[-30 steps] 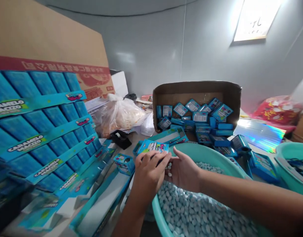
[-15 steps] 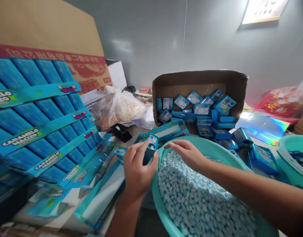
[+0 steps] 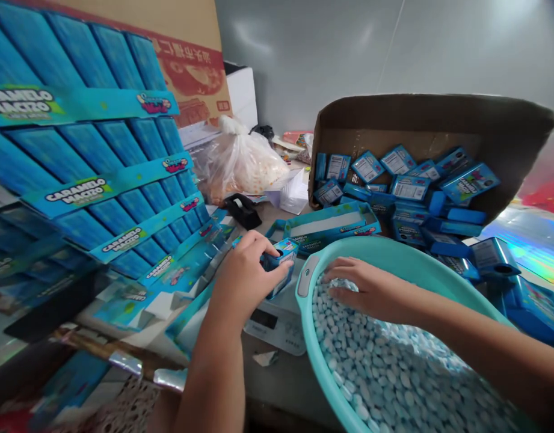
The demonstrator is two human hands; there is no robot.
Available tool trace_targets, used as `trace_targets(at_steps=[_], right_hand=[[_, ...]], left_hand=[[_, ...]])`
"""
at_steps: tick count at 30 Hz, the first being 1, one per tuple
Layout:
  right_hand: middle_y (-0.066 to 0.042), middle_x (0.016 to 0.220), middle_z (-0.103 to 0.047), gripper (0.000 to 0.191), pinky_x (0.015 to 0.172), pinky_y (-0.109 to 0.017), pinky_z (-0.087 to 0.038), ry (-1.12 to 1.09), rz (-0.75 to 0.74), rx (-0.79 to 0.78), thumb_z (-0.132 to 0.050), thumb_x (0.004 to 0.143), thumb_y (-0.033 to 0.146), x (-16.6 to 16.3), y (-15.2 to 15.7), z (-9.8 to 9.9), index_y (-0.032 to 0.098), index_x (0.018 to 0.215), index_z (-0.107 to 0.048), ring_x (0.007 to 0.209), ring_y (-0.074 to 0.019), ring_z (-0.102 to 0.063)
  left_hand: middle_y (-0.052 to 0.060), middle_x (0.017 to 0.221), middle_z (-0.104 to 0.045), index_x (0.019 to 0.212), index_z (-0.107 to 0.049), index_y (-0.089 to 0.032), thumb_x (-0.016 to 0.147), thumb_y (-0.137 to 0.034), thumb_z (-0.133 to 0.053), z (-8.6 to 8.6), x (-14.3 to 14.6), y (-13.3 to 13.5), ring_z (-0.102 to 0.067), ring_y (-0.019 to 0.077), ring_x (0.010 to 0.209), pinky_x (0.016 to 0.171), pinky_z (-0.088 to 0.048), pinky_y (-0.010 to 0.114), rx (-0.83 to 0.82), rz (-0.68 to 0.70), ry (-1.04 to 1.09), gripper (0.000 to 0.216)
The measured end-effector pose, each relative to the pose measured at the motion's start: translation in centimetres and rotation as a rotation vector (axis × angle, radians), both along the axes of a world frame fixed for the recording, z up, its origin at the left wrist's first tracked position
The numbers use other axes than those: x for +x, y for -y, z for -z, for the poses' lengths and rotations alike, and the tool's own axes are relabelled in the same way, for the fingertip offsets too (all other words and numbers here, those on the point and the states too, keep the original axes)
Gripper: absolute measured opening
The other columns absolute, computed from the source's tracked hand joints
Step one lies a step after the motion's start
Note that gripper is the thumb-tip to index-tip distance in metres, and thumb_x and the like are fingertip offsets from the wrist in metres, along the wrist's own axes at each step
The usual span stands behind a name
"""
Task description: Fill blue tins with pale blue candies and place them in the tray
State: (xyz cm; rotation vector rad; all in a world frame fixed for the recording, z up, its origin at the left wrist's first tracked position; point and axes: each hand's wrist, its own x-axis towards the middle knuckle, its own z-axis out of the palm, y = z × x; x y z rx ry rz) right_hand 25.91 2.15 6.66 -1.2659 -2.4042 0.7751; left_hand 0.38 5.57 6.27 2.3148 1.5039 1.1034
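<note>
My left hand (image 3: 247, 264) is closed around a small blue candy box (image 3: 286, 248), thumb on the near side and fingers over the top. The box is at the far part of a white kitchen scale (image 3: 277, 331); whether it rests on it I cannot tell. My right hand (image 3: 367, 288) is in a teal basin (image 3: 319, 337), palm down, with thumb and fingers apart at the surface of many pale blue and white candies (image 3: 385, 367). Its fingertips are partly hidden among them.
Blue display trays of boxes (image 3: 100, 144) are stacked at the left. A tipped carton (image 3: 362, 114) holds loose blue boxes at the back right. A black tape dispenser (image 3: 243, 210), a clear bag (image 3: 249, 159) and an open display tray (image 3: 335, 225) stand behind my hands.
My left hand has brought the candy box down to the scale. My right hand has gone from beside the box, near the basin rim, down to the candies. The view has shifted and tilted.
</note>
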Motion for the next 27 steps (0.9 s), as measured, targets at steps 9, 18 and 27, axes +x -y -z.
trace_targets(at_steps=[9, 18, 27], right_hand=[[-0.013, 0.12, -0.058, 0.026, 0.098, -0.045, -0.043, 0.144, -0.041, -0.018, -0.055, 0.098, 0.032, -0.09, 0.42, -0.28, 0.019, 0.119, -0.066, 0.11, -0.0278, -0.055], [-0.008, 0.101, -0.063, 0.012, 0.082, -0.037, -0.041, 0.218, -0.039, -0.042, -0.062, 0.093, 0.029, 0.36, 0.35, -0.32, 0.018, 0.097, -0.062, 0.093, -0.0245, -0.056], [-0.004, 0.09, -0.064, 0.004, 0.066, -0.03, -0.034, 0.27, -0.001, -0.112, -0.06, 0.09, 0.021, 0.05, 0.62, -0.84, 0.02, 0.088, -0.062, 0.077, -0.0191, -0.055]], left_hand=[[0.005, 0.106, -0.062, 0.083, -0.063, -0.021, 0.084, -0.044, -0.073, 0.0, 0.25, 0.1, -0.062, 0.0203, 0.104, 0.08, -0.054, 0.031, 0.169, -0.004, 0.192, 0.025], [0.002, 0.09, -0.062, 0.091, -0.062, -0.02, 0.093, -0.037, -0.061, 0.05, 0.48, -0.06, -0.061, 0.0138, 0.084, 0.073, -0.052, 0.026, 0.327, -0.209, 0.468, 0.018], [0.006, 0.107, -0.061, 0.103, -0.062, -0.019, 0.092, -0.036, -0.063, 0.24, 0.55, -0.02, -0.061, 0.0159, 0.097, 0.076, -0.055, 0.026, 0.32, -0.223, 0.558, 0.02]])
